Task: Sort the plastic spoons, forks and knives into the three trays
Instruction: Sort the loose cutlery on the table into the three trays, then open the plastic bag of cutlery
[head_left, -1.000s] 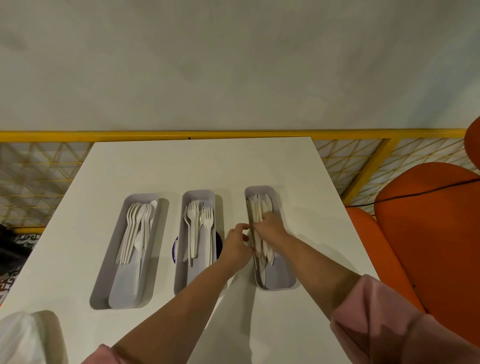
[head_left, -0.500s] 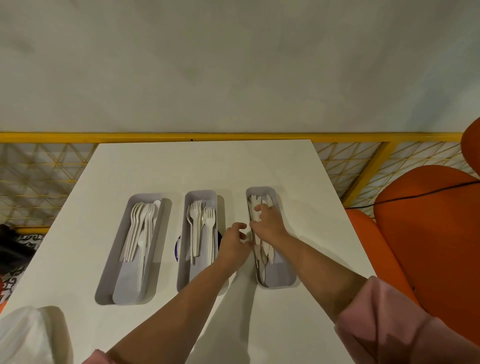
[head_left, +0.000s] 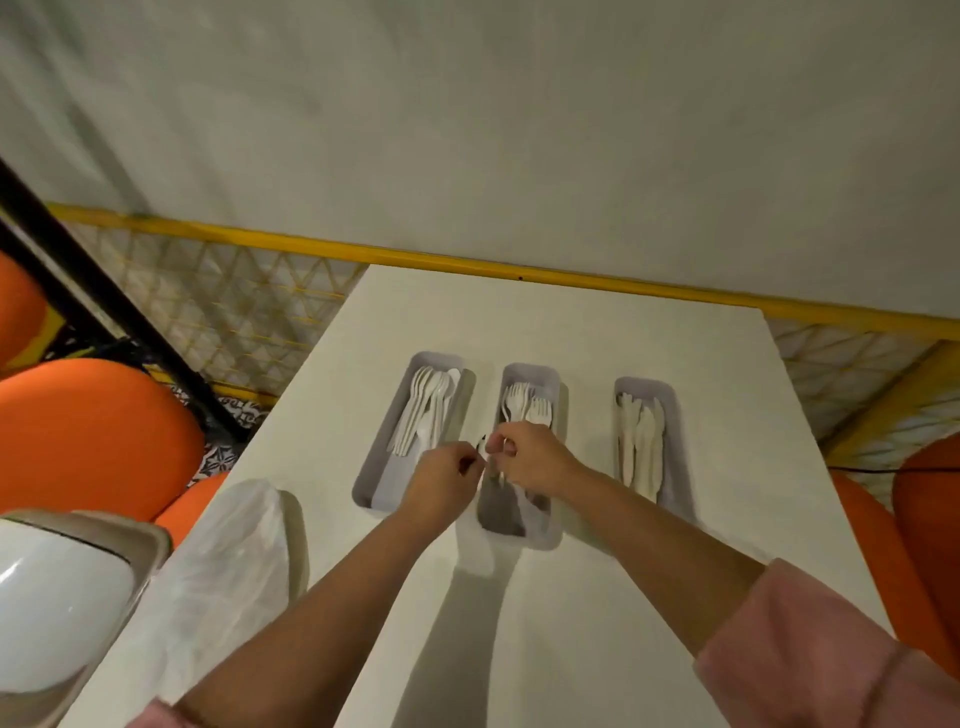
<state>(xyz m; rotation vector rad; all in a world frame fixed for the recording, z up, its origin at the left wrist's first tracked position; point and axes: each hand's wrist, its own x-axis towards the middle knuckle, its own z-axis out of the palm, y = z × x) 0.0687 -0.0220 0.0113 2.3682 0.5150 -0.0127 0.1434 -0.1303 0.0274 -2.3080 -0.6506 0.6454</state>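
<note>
Three grey trays stand side by side on the white table (head_left: 571, 597). The left tray (head_left: 387, 467) holds white spoons (head_left: 428, 405). White forks (head_left: 527, 402) lie in the middle tray (head_left: 548, 538), and white knives (head_left: 641, 441) in the right tray (head_left: 675, 447). My right hand (head_left: 532, 460) is over the middle tray, fingers curled on the fork handles. My left hand (head_left: 447, 480) sits between the left and middle trays, fingers curled against the middle tray's left wall. I cannot tell whether it grips anything. A small dark bit (head_left: 481, 440) shows between my hands.
A clear plastic bag (head_left: 228, 571) lies at the table's near left corner beside a white rounded object (head_left: 57, 613). Orange seats stand to the left (head_left: 93, 431) and right (head_left: 930, 525). A yellow rail (head_left: 467, 257) with mesh runs behind the table, under a grey wall.
My right hand left the knives in the right tray and came onto the forks in the middle tray. My left hand shifted to that tray's left side. The view swung left.
</note>
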